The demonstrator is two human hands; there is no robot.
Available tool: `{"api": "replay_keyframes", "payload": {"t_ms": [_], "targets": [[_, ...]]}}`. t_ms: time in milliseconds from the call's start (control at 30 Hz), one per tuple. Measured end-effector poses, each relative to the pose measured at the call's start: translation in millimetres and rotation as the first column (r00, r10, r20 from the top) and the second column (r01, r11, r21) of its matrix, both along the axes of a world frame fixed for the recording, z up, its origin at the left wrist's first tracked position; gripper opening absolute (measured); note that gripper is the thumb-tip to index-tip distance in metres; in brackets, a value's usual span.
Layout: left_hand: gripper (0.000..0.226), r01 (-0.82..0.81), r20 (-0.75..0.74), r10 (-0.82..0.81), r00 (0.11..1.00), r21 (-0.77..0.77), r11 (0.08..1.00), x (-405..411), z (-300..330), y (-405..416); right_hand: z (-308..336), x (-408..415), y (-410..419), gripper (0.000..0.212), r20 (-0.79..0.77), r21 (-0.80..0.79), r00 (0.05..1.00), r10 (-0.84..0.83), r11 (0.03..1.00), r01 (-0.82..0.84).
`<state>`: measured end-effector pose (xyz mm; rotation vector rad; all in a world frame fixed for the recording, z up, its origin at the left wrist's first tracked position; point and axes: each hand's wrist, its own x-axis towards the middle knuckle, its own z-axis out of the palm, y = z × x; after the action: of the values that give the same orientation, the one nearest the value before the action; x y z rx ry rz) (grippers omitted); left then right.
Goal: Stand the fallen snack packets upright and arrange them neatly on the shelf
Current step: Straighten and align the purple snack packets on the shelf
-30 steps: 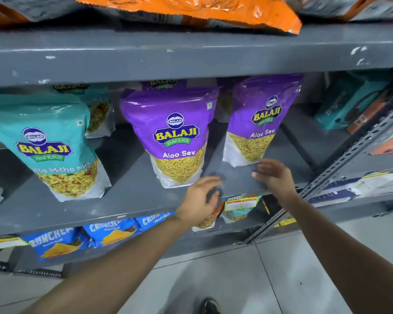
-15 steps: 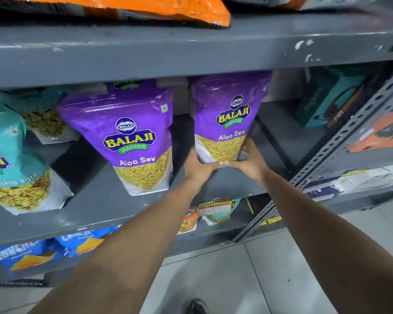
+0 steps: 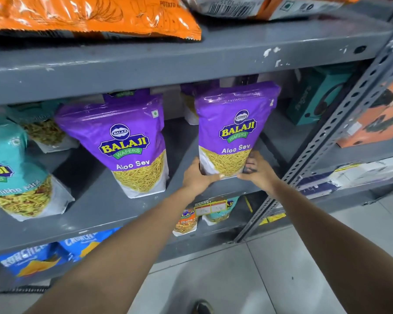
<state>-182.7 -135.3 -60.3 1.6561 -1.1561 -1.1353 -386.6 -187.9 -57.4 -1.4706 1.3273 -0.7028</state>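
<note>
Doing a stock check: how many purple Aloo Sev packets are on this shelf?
2 fully visible: one Aloo Sev packet standing mid-shelf, another to its right in the grip of both hands. Purple tops behind each suggest more, partly hidden.

I am standing in a small grocery shop. The grey steel rack point(image 3: 191, 62) with its slotted upright point(image 3: 340, 123) carries several tiers of branded snack packets point(image 3: 127, 143) set face-out, repeated by kind, with orange chip bags point(image 3: 89, 17) above and blue ones point(image 3: 32, 257) below. A price label point(image 3: 210, 207) hangs on the lower tier, over a tiled floor point(image 3: 281, 279).
</note>
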Motion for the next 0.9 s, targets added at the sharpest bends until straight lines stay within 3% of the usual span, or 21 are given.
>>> {"api": "replay_keyframes", "payload": {"t_ms": [100,167,233,400,700,900], "targets": [[0.061,0.043,-0.234,-0.065,0.97,-0.096,0.994,8.2,11.6,1.3,9.3,-3.3,-9.6,0.047,0.094,0.013,0.994,-0.051,0.999,0.05],[0.055,-0.053,-0.361,-0.03,0.932,-0.22,0.974,10.9,26.1,3.0,24.4,-3.1,-14.6,0.033,0.263,0.074,0.957,-0.125,0.991,0.109],[0.047,-0.143,-0.421,0.001,0.907,-0.306,0.941,12.6,37.7,-0.2,36.1,-1.9,-21.9,0.025,0.329,0.104,0.934,-0.141,0.988,0.113],[0.029,-0.237,-0.4,0.075,0.913,-0.371,0.898,9.2,44.6,-5.0,35.3,-0.2,-29.6,0.013,0.363,0.089,0.912,-0.19,0.981,0.169],[0.025,-0.281,-0.428,0.121,0.896,-0.334,0.9,7.6,44.3,-5.2,32.8,-1.9,-29.2,0.011,0.447,0.069,0.85,-0.279,0.958,0.278],[0.04,-0.294,-0.482,0.074,0.873,-0.399,0.869,10.2,70.2,-7.0,61.2,-6.3,-27.7,0.015,0.611,0.105,0.772,-0.176,0.984,0.142]]}}
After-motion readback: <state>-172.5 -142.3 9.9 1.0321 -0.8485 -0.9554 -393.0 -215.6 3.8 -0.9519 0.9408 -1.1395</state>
